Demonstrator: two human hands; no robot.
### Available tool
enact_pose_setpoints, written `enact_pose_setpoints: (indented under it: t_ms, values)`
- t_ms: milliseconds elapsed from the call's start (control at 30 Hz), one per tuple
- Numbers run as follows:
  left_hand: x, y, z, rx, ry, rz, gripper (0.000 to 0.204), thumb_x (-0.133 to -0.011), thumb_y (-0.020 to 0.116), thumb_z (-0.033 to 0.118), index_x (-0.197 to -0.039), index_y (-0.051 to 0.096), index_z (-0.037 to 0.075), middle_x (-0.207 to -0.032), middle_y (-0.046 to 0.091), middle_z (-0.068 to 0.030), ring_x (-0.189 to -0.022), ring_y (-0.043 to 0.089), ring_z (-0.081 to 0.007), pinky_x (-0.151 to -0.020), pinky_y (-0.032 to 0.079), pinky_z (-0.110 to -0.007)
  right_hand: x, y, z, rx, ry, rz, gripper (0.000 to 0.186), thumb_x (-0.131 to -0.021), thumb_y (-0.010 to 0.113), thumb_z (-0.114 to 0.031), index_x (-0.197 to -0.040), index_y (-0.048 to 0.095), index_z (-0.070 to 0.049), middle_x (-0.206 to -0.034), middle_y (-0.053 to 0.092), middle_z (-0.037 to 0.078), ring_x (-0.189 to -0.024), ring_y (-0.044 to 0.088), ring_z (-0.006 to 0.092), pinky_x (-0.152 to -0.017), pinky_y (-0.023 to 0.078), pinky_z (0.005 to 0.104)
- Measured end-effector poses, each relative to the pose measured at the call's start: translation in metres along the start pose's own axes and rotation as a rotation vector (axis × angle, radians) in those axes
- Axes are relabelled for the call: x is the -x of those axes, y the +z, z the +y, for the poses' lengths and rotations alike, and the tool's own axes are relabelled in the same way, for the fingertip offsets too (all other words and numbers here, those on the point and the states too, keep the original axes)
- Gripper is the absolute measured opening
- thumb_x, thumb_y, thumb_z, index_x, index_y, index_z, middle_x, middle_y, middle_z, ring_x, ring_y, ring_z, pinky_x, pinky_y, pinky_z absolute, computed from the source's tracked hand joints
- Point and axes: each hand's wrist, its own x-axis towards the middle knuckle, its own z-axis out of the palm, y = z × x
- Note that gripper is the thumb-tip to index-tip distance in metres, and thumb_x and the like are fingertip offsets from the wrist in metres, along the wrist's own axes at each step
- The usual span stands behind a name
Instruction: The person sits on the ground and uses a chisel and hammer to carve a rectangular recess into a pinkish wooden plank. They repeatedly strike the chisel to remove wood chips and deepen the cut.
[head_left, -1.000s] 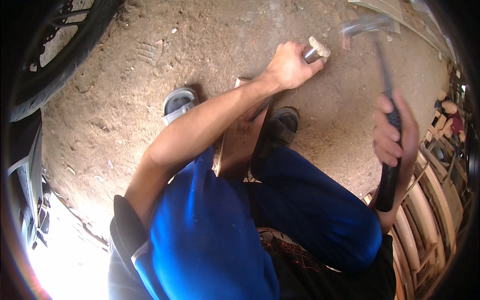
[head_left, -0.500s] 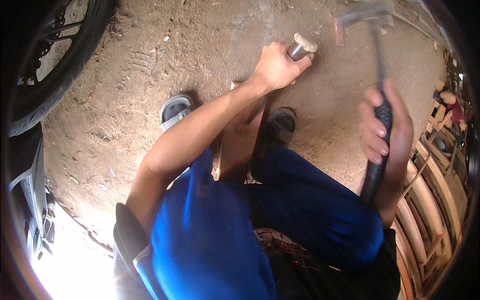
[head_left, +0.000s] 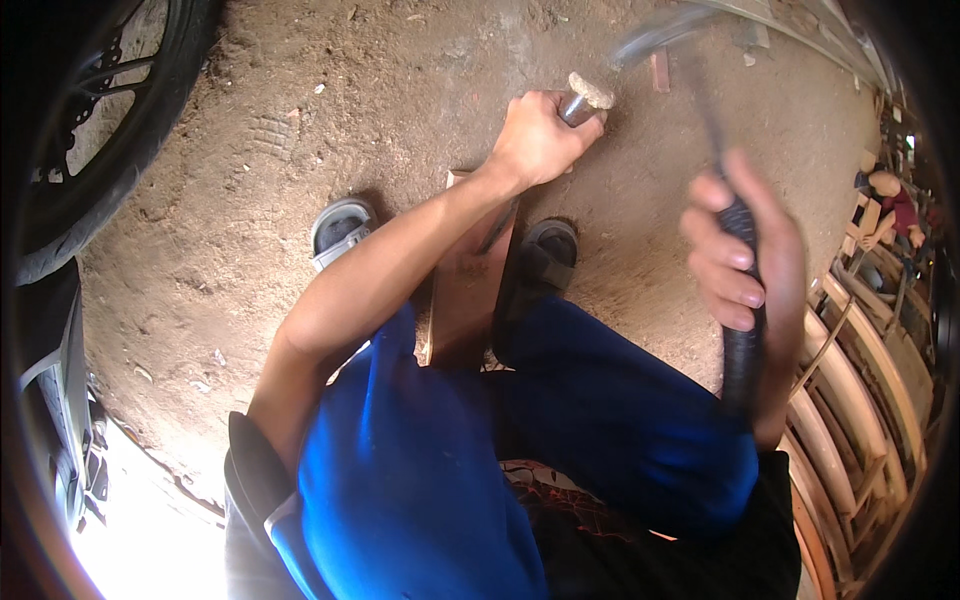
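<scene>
My left hand [head_left: 540,140] is closed around the handle of a chisel [head_left: 590,91], whose frayed pale butt sticks up above the thumb. Its dark blade slants down to a reddish wooden plank [head_left: 462,305] between my feet; a dark cut or mark shows on the wood near the tip. In my right hand [head_left: 782,250] is a hammer [head_left: 741,355], gripped by its black wrapped handle. The hammer's head is raised to the right of the chisel butt, apart from it and smeared by motion.
Sandals are on both feet, the left sandal [head_left: 340,232] and right sandal [head_left: 548,255] flanking the plank. A motorbike wheel [head_left: 150,150] stands at left. Curved wooden pieces [head_left: 840,410] are stacked at right, near another person [head_left: 890,205]. A small reddish block [head_left: 660,72] lies on the dirt.
The hammer and my right hand have moved left, bringing the hammer head nearer the chisel butt. My left hand keeps its hold on the chisel; the whole view has shifted slightly.
</scene>
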Motion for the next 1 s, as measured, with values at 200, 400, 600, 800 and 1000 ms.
enact_pose_setpoints:
  t_ms: [200, 400, 600, 800, 1000]
  values:
    - [-0.003, 0.000, -0.008, 0.002, 0.000, 0.033, 0.037, -0.088, 0.071, 0.035, -0.086, 0.069, -0.002, -0.057, 0.065, -0.0092, -0.053, 0.066, -0.0156, -0.058, 0.054, -0.033, 0.010, -0.003, -0.031, 0.006, 0.027, -0.199, 0.034, -0.108, 0.037, -0.041, -0.098, 0.044, -0.010, -0.058, 0.043, -0.001, -0.030, 0.035, 0.0095, -0.024, 0.033, 0.0254]
    - [-0.003, 0.002, -0.004, 0.001, -0.008, 0.015, 0.038, -0.087, 0.070, 0.035, -0.084, 0.069, -0.002, -0.059, 0.066, -0.0104, -0.057, 0.068, -0.0191, -0.064, 0.056, -0.035, -0.013, 0.001, -0.001, 0.039, -0.030, -0.006, 0.035, -0.106, 0.042, -0.045, -0.092, 0.047, -0.013, -0.057, 0.044, -0.002, -0.031, 0.037, 0.0081, -0.026, 0.036, 0.0272]
    - [-0.008, -0.003, -0.013, 0.019, 0.005, 0.032, 0.037, -0.089, 0.070, 0.035, -0.084, 0.068, -0.002, -0.058, 0.065, -0.0090, -0.053, 0.066, -0.0161, -0.058, 0.054, -0.034, -0.002, -0.005, -0.024, -0.009, -0.010, -0.178, 0.036, -0.108, 0.034, -0.043, -0.097, 0.045, -0.011, -0.058, 0.044, 0.001, -0.031, 0.037, 0.0106, -0.024, 0.035, 0.0286]
    - [-0.002, 0.000, -0.002, 0.052, -0.035, -0.006, 0.039, -0.087, 0.069, 0.035, -0.086, 0.069, -0.004, -0.062, 0.067, -0.0131, -0.059, 0.070, -0.0209, -0.064, 0.056, -0.036, -0.014, 0.006, 0.007, 0.222, -0.071, 0.171, 0.036, -0.106, 0.042, -0.045, -0.090, 0.047, -0.012, -0.055, 0.043, -0.003, -0.030, 0.034, 0.0081, -0.026, 0.033, 0.0257]
    - [0.001, 0.002, -0.012, -0.033, 0.018, 0.048, 0.038, -0.085, 0.069, 0.034, -0.087, 0.071, -0.003, -0.070, 0.071, -0.0169, -0.069, 0.073, -0.0283, -0.075, 0.058, -0.039, 0.003, -0.005, -0.009, 0.109, -0.139, -0.065, 0.034, -0.106, 0.042, -0.043, -0.093, 0.046, -0.013, -0.054, 0.040, -0.004, -0.030, 0.034, 0.0080, -0.024, 0.032, 0.0249]
